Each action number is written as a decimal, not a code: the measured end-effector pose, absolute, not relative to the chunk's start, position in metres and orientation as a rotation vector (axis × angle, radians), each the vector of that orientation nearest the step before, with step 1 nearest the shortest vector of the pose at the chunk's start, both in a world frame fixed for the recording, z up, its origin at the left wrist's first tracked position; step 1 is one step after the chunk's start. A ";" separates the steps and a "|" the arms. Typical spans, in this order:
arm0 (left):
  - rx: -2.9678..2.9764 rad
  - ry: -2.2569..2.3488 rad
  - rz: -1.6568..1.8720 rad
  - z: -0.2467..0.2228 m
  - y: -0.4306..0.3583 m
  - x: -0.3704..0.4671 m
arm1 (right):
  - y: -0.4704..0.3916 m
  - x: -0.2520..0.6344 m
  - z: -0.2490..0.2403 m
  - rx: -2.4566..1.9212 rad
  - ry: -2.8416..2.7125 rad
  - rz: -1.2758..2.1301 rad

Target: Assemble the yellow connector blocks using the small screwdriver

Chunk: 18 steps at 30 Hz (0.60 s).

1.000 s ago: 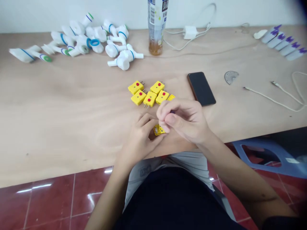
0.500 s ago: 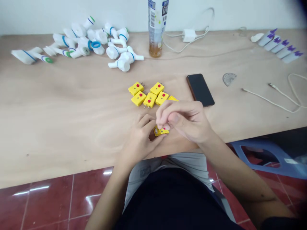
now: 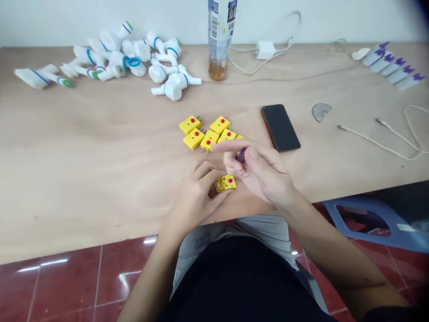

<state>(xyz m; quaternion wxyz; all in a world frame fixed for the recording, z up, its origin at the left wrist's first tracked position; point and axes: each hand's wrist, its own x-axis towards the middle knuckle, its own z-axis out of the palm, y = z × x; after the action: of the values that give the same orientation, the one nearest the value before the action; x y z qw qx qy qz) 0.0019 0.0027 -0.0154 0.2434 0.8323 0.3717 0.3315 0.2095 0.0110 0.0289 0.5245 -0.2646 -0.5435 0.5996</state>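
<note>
My left hand (image 3: 197,190) rests at the table's front, its thumb and fingers curled round a small yellow plug (image 3: 229,182) with a red dot. The plug's left end looks hollow, with pale metal inside. Above and to the right of it is my right hand (image 3: 263,172), its index finger stretched out to the left. Between its thumb and folded fingers sits a small, rounded, dark purple object (image 3: 241,155), mostly hidden. Just behind lie several yellow two-pin plugs (image 3: 194,138) with red dots; the rightmost is partly covered by my right hand.
Right of the plugs lies a black phone (image 3: 280,127). White jointed parts with blue rings (image 3: 172,87) are heaped back left beside a drink bottle (image 3: 219,49). A charger (image 3: 265,50), a protractor (image 3: 321,112), a white cable (image 3: 395,145) and purple-topped containers (image 3: 393,67) lie farther right.
My right hand has turned and shifted slightly right, its index finger now extended. The dark purple object has come into view in it, and the held plug is less covered. My left hand stays put.
</note>
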 end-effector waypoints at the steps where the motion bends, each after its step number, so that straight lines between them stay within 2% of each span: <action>1: 2.268 1.025 0.902 -0.016 0.003 0.002 | 0.011 0.210 0.029 -0.608 -1.347 1.416; 4: 2.249 1.039 0.896 -0.015 0.003 0.002 | 0.013 0.209 0.027 -0.599 -1.431 1.301; 9: 2.277 1.016 0.873 -0.012 0.003 0.002 | 0.016 0.209 0.028 -0.601 -1.261 1.457; 14: 2.247 1.059 0.879 -0.013 0.004 0.003 | 0.012 0.208 0.035 -0.697 -1.330 1.292; 18: 2.258 1.018 0.858 -0.012 0.005 0.003 | 0.020 0.214 0.038 -0.670 -1.255 1.508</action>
<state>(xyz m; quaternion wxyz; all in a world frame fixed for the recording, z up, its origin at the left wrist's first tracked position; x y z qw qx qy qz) 0.0032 0.0048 -0.0117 0.2572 0.8323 0.3754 0.3165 0.2136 0.0198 0.0380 0.5091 -0.2782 -0.5211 0.6260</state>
